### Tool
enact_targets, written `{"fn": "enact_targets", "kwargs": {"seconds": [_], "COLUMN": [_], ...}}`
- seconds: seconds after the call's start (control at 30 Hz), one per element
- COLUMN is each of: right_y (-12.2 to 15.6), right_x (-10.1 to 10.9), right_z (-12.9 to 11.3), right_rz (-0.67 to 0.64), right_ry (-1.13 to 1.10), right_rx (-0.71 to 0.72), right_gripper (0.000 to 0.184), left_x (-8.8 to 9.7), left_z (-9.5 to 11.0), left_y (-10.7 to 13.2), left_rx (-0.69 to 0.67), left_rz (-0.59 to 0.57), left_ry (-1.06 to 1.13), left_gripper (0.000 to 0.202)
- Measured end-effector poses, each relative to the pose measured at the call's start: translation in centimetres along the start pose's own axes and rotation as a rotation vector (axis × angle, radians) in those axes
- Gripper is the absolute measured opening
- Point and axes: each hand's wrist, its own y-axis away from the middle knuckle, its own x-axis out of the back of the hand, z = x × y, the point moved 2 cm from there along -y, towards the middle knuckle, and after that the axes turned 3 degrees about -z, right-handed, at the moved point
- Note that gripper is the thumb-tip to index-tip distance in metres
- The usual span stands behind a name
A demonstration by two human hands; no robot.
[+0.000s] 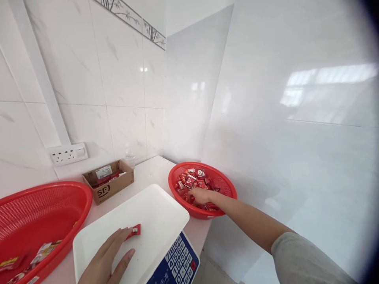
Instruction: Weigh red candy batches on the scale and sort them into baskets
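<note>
On my head feed the right hand (201, 196) dips among red packets (190, 180) in a basket (227, 186), its fingertips partly hidden. I see the left hand (109, 252), fingers spread, touching a single packet (137, 229) on the scale (148, 211). A carton (117, 189) stands behind, near the wall socket (67, 154).

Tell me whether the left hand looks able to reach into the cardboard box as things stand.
Probably yes. The cardboard box is open at the top, and nothing tall seems to stand between it and the left hand, only the flat white tray and some table.
</note>
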Motion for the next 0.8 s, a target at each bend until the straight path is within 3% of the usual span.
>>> {"fn": "enact_targets", "kwargs": {"seconds": [0.17,0.5,0.6,0.7,0.8], "right_y": [0.6,0.4,0.3,0.0,-0.9], "right_x": [1.7,1.7,2.0,1.9,1.2], "right_z": [0.8,1.1,1.0,0.7,0.0], "right_rz": [0.123,0.261,0.217,0.075,-0.042], "right_ry": [-0.074,-0.165,-0.125,-0.069,-0.03], "right_rx": [-0.055,-0.149,-0.147,-0.12,-0.066], "right_gripper": [0.028,0.03,0.03,0.027,0.036], "left_x": [0.4,0.5,0.4,0.4,0.5], "left_z": [0.0,1.1,0.8,0.7,0.9], "left_y": [0.1,0.2,0.2,0.2,0.2], "left_rx": [0.049,0.036,0.039,0.041,0.038], "left_rz": [-0.003,0.019,0.046,0.056,0.03], "left_ry": [0.005,0.003,-0.004,-0.011,-0.004], "left_gripper": [0.043,0.042,0.041,0.041,0.04]}}
